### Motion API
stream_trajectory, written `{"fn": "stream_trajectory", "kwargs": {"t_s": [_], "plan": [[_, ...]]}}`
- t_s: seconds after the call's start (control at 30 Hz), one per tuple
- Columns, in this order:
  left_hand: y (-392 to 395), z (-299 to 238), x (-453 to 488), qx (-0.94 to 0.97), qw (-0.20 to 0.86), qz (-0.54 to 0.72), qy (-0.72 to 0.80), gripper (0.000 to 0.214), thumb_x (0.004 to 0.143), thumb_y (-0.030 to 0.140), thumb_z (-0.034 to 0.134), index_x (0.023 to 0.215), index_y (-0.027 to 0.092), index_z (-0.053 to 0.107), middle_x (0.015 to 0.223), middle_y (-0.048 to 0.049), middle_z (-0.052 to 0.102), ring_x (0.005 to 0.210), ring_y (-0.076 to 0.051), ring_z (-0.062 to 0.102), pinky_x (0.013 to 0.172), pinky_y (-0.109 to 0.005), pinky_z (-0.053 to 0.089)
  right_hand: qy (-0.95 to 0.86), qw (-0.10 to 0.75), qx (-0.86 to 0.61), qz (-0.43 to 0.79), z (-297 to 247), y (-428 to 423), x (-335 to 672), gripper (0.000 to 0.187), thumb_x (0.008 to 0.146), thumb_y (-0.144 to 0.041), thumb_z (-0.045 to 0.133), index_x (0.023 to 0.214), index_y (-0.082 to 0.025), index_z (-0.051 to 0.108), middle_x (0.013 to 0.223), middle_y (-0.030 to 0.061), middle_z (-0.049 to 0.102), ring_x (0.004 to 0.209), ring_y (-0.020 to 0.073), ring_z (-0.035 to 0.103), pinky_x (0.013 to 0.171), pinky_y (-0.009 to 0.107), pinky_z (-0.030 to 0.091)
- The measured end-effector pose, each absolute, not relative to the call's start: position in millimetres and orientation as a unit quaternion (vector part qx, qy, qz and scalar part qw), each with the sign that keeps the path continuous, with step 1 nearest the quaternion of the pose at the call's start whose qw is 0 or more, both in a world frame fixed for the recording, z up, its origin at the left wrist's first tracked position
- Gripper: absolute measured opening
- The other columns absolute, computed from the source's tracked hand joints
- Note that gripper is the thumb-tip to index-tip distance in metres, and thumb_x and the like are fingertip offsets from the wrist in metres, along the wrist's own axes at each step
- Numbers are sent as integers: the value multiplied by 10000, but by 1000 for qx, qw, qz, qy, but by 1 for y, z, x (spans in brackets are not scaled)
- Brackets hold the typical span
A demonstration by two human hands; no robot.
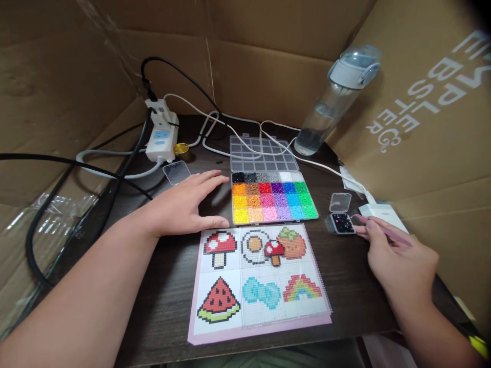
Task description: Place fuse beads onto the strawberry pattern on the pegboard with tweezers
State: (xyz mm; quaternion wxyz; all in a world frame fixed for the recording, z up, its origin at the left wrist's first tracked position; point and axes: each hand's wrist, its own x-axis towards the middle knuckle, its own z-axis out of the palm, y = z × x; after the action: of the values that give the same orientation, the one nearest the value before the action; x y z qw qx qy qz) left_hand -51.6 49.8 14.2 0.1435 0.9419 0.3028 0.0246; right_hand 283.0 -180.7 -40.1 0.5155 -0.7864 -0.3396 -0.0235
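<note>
My left hand (187, 204) lies flat and open on the dark table, fingers stretched toward the bead box (274, 199), which holds many colours of beads with its clear lid (263, 156) flipped back. My right hand (399, 258) is closed on pink tweezers (383, 230), whose tip reaches a small open case of black beads (341, 223). In front of me lies a pegboard sheet (261, 278) with bead pictures: a mushroom, an egg, a small mushroom, a persimmon, a watermelon slice, a bow, a rainbow.
A clear water bottle (333, 102) stands at the back right. A white power strip (161, 135) with black and white cables sits back left, beside a gold cap (181, 148) and a small clear lid (176, 172). Cardboard walls (268, 61) surround the table.
</note>
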Motion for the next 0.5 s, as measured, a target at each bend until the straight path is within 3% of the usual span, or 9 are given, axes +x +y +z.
{"fn": "stream_trajectory", "kwargs": {"t_s": [0.2, 0.5], "plan": [[50, 14, -52, 942, 141, 24, 304, 998, 729, 779, 570, 1522, 231, 315, 1600, -112, 285, 1446, -342, 313, 1169, -451, 307, -325, 475, -817, -30, -34, -178, 280, 241, 865, -294, 636, 988, -132, 767, 852, 102, 785, 876, 267, 757, 938, 459, 573], [49, 15, -51, 943, 132, 12, 306, 996, 740, 786, 552, 1525, 225, 303, 1602, -119, 277, 1452, -329, 305, 1168, -455, 304, -324, 503, -801, -20, -37, -180, 281, 270, 870, -339, 648, 997, -129, 760, 904, 119, 783, 873, 277, 755, 928, 494, 569]]}}
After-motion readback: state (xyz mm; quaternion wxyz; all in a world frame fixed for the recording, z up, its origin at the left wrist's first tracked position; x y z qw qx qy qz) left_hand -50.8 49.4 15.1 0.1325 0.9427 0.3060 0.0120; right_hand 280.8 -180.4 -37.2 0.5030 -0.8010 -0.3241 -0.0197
